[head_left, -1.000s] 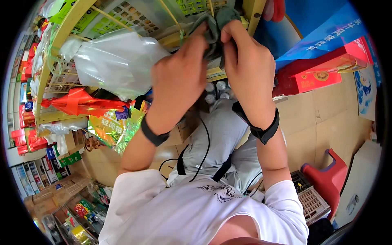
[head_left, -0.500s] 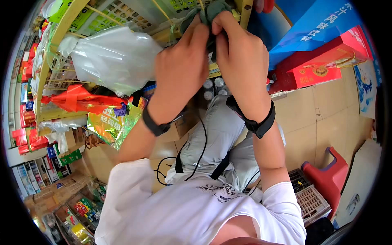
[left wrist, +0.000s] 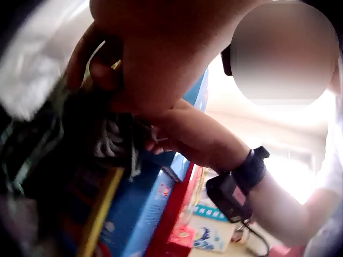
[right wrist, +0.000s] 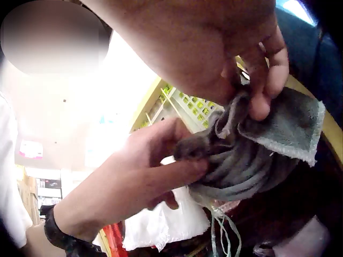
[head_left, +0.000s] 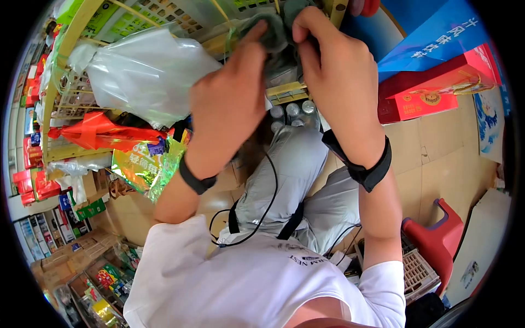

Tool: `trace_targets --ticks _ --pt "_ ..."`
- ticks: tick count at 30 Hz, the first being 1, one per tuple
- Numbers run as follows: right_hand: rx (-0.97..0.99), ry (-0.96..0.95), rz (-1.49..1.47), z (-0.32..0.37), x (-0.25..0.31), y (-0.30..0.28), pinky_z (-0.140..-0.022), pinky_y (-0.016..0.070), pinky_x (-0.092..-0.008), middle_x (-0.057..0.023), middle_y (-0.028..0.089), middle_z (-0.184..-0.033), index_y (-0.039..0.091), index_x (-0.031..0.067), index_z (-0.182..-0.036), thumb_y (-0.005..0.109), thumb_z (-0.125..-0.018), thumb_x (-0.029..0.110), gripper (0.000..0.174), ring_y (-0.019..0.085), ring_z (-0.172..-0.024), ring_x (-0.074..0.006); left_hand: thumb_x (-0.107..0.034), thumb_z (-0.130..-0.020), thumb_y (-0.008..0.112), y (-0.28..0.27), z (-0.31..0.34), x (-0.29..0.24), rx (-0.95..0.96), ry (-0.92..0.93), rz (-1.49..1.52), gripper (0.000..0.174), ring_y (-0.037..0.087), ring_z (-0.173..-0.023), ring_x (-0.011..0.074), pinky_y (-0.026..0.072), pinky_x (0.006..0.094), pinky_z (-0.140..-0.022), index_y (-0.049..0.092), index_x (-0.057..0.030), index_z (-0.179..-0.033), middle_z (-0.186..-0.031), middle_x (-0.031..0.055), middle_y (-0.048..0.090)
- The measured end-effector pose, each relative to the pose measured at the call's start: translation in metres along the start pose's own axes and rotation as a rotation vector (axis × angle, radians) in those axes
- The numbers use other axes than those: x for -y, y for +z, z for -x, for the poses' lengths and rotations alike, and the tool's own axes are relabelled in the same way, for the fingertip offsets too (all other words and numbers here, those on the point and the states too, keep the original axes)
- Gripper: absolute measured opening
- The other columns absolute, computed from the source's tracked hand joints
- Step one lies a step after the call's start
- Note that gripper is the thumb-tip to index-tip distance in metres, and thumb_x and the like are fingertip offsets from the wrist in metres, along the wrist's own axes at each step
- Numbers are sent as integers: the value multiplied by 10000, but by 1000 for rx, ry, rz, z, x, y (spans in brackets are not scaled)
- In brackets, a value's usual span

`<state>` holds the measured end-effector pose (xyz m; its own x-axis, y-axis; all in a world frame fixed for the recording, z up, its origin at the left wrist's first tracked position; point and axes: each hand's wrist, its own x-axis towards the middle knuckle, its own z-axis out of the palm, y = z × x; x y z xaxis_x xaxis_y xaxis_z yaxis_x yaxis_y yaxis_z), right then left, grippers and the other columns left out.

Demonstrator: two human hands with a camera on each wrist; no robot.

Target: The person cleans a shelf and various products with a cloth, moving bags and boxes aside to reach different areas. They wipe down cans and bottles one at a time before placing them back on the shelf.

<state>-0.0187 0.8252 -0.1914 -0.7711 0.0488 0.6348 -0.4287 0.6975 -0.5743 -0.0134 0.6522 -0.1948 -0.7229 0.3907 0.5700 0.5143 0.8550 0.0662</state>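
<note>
A grey-green cloth [right wrist: 252,166] with a pale stitched edge is bunched in folds between both hands, at the front of a yellow rack. My left hand [head_left: 229,98] pinches one side of it between thumb and fingers, as the right wrist view shows. The right hand [head_left: 342,76] grips the upper part of the same cloth, close to its loose corner. In the left wrist view the cloth is dark, partly hidden behind the left hand [left wrist: 155,59]. Pale green strings [right wrist: 222,230] hang just below the cloth.
A clear plastic bag [head_left: 145,76] and a red bag [head_left: 104,133] hang on the yellow rack [head_left: 54,117] at left. Blue packaging [head_left: 437,38] and a red box [head_left: 426,104] stand at right. Several cans [head_left: 292,109] are below the hands; a red stool [head_left: 435,240] stands behind.
My hands came close together half a second ago and are now farther apart, the left shifted left and blurred. Both still hold the cloth, and the head view has shifted slightly.
</note>
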Motion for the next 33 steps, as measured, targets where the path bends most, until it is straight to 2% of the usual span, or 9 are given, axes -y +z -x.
trace_targets --ticks 5,6,8,13,16,19,24,30,33 --pt "521 219 13 -37 21 -35 -889 545 -481 -301 688 -1120 617 -8 -1293 573 -976 72 329 676 -1046 -451 -10 -801 647 0 -7 5 58 11 33 285 712 -721 333 560 420 -584 508 -76 -1040 -1296 71 697" --pt "517 215 24 -32 16 -28 -889 545 -481 -301 688 -1120 617 -8 -1293 573 -976 72 329 676 -1046 -451 -10 -803 647 9 -13 0 59 24 37 291 712 -727 340 560 428 -587 504 -72 -1049 -1301 71 693" --pt "81 -29 -25 -16 -2 -2 -598 473 -485 -177 626 -734 581 118 -979 613 -901 34 118 630 -711 -434 -20 -806 651 18 -12 -8 29 2 56 290 714 -751 342 559 439 -585 501 -66 -1050 -1310 72 686" --pt "122 -46 77 15 5 1 -630 517 -502 -160 661 -813 561 98 -985 614 -880 7 148 655 -788 -392 -26 -794 659 5 0 -8 7 -53 163 317 721 -784 310 572 406 -591 532 -67 -1082 -1325 50 686" --pt "40 -5 43 19 -8 19 -648 514 -470 -157 650 -823 567 70 -985 624 -882 -20 148 643 -799 -367 -37 -797 659 13 -10 -7 -43 -7 108 304 720 -742 297 569 389 -578 539 -68 -1075 -1327 48 688" --pt "-209 -82 -124 21 -11 19 -668 493 -443 -138 628 -833 590 51 -1018 635 -865 -68 199 605 -777 -362 -50 -808 652 22 -15 -10 -88 -21 107 272 713 -705 292 563 381 -571 539 -74 -1055 -1315 44 695" --pt "-149 -213 -67 2 -16 19 -681 496 -459 -148 627 -842 582 65 -1009 626 -868 -46 184 607 -832 -368 -56 -816 646 10 -11 -7 12 -74 190 278 704 -692 308 564 392 -582 544 -73 -1073 -1288 53 704" --pt "28 -36 -152 -16 -10 9 -668 469 -515 -200 598 -795 549 67 -1009 579 -901 -28 147 609 -791 -423 -45 -822 666 21 -21 -6 -90 -21 242 287 677 -623 296 529 392 -547 526 -49 -1072 -1297 88 704" --pt "-17 -57 -177 -11 -10 15 -682 467 -515 -200 592 -817 539 61 -1011 577 -911 -28 139 603 -802 -433 -67 -899 690 23 -9 10 63 -411 988 249 669 -622 238 509 358 -567 506 -23 -1061 -1291 170 702"
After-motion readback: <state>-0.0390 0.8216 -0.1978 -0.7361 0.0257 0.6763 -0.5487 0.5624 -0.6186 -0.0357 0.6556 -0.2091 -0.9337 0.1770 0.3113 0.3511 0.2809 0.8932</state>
